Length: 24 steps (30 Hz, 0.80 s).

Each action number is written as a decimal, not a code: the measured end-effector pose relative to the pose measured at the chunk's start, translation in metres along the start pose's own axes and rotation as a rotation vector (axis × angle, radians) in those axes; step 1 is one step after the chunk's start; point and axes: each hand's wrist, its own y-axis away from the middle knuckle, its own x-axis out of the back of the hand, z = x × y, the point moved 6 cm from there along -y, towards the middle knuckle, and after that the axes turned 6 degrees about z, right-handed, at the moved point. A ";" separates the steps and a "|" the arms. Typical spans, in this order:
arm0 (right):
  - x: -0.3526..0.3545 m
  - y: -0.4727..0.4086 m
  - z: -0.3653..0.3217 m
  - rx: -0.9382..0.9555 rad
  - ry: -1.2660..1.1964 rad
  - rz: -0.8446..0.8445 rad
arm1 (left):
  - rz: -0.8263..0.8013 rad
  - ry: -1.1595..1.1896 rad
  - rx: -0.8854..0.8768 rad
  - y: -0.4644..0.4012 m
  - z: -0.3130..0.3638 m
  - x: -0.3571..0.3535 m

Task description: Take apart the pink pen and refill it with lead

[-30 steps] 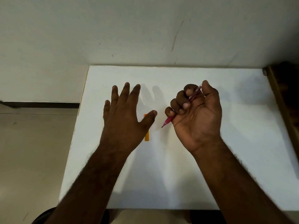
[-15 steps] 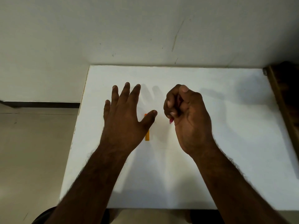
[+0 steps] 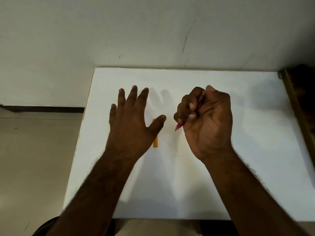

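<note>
Pen: whole, tip poking from the right hand, right of the orange case.
Right hand: fingers curled around pen.
Left hand: fingers spread, holding nothing, over case.
Left: disassembly, refilling.

A table filled the middle and right of the frame, its far edge against a wall across the top. Floor lay at the left. Over the table's centre, the left hand was spread, fingers toward the wall. A small case lay on the table, partly under its thumb. Just right of it, apart, the right hand gripped the pen, tip pointing lower left. A wooden piece stood at the right edge.
</note>
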 end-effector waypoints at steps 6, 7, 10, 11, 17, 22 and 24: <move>0.014 -0.002 0.000 -0.122 -0.301 0.095 | 0.000 0.004 0.001 0.000 0.000 0.000; 0.016 -0.002 0.000 -0.136 -0.328 0.110 | -0.001 0.006 0.000 0.000 0.000 0.000; 0.018 -0.002 0.001 -0.153 -0.373 0.115 | -0.002 0.008 0.003 0.000 0.000 0.000; 0.018 -0.003 0.001 -0.156 -0.384 0.103 | -0.002 0.004 0.003 0.000 0.000 0.000; 0.018 -0.003 0.005 -0.182 -0.405 0.100 | 0.002 0.003 0.002 0.000 0.001 0.000; 0.019 -0.003 0.007 -0.198 -0.435 0.109 | 0.000 0.002 0.001 -0.001 0.001 0.000; 0.020 -0.004 0.007 -0.188 -0.422 0.120 | -0.001 0.005 0.000 0.000 0.000 0.000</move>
